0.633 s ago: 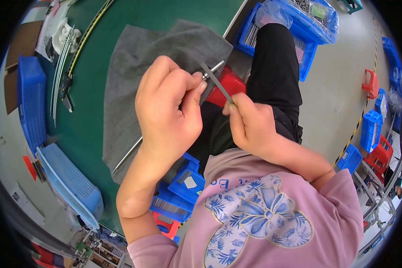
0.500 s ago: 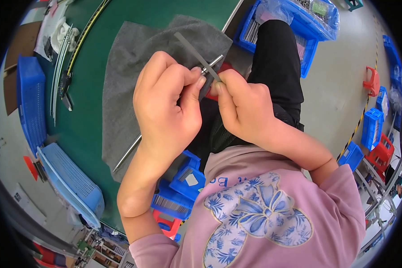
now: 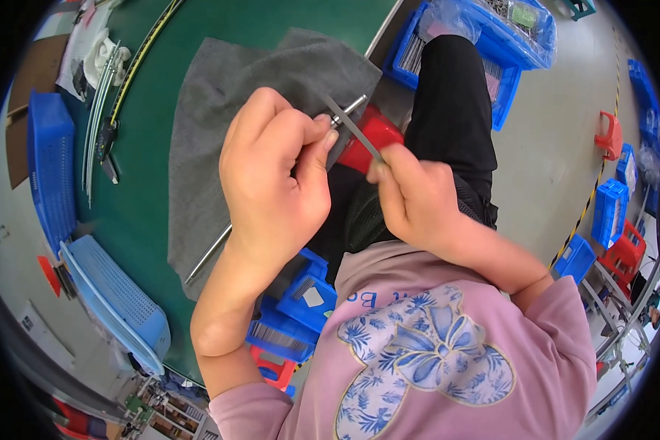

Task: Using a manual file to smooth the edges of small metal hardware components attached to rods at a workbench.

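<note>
Closed around a long, shiny metal rod [image 3: 211,251], my left hand [image 3: 277,165] has the rod's slim stepped end poking out past thumb and forefinger. The rest of the rod runs under the hand to the lower left, over a grey cloth [image 3: 205,117]. My right hand [image 3: 418,192] pinches one end of a flat, narrow grey file [image 3: 361,137]. The file lies crosswise against the rod's stepped end, just beyond my left fingertips. Whatever part of the rod sits inside my left palm is hidden.
The cloth covers part of a green table [image 3: 147,198]. At left are thin rods [image 3: 95,125], calipers [image 3: 107,139], a blue bin [image 3: 51,161] and a light-blue basket [image 3: 117,301]. Blue bins [image 3: 510,88] with parts stand past my knee; a red stool [image 3: 370,139] is beside my leg.
My right hand has drawn the file down and to the right across the rod, so less of it sticks out beyond. My left hand and the rod have stayed nearly still.
</note>
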